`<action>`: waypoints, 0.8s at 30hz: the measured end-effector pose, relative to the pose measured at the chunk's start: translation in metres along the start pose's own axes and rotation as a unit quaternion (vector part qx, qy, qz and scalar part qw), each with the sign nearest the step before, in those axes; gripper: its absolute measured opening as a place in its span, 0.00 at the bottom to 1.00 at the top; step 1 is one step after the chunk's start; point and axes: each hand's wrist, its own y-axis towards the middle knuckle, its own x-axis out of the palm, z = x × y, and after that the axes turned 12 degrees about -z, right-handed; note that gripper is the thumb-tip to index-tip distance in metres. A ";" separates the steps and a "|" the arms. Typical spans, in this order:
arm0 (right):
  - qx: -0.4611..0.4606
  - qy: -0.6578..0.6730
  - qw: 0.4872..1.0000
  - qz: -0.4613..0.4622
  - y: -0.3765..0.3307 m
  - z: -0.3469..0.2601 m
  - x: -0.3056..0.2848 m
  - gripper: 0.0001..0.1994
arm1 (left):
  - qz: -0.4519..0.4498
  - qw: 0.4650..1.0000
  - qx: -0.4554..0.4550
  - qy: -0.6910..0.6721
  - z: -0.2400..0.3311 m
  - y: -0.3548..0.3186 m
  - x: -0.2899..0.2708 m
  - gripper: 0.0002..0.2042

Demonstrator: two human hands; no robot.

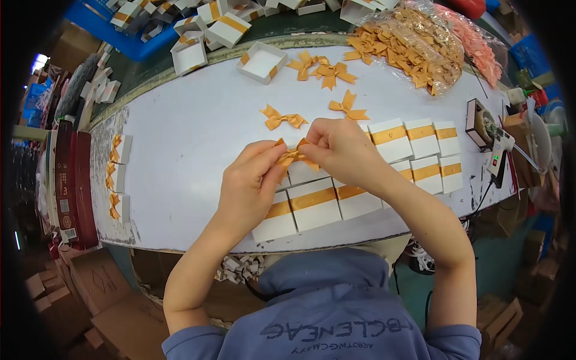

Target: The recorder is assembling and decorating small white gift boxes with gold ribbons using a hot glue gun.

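Note:
My left hand [255,177] and my right hand [342,150] pinch a golden ribbon bow [293,156] between them, each at one side. The bow is over the far left end of two rows of small white boxes [317,210] with golden ribbon bands. My hands cover part of the far row. Just beyond them lie one loose golden bow [283,118] and another bow [348,107] to its right. Farther back, several bows [333,73] overlap next to an open white box part [262,62].
At the left edge stand three white boxes with bows [123,177]. A clear bag of golden bows [414,48] lies at the back right, beside pink bows [474,45]. A glue gun [501,153] rests at the right. Loose box parts fill a blue crate [129,39].

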 end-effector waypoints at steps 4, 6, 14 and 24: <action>-0.006 -0.118 0.991 0.067 0.000 0.007 0.000 0.08 | -0.054 0.998 -0.001 0.042 -0.001 0.009 0.004 0.14; 0.014 -0.134 0.989 0.058 -0.001 0.008 -0.001 0.08 | -0.071 0.996 -0.003 0.047 0.000 0.011 0.005 0.14; 0.009 -0.172 0.983 0.070 0.003 0.023 0.004 0.08 | -0.119 0.989 -0.046 0.072 -0.003 0.015 0.013 0.15; 0.066 -0.210 0.975 0.018 0.022 0.004 -0.021 0.06 | -0.087 0.921 0.080 0.372 -0.013 0.010 0.017 0.20</action>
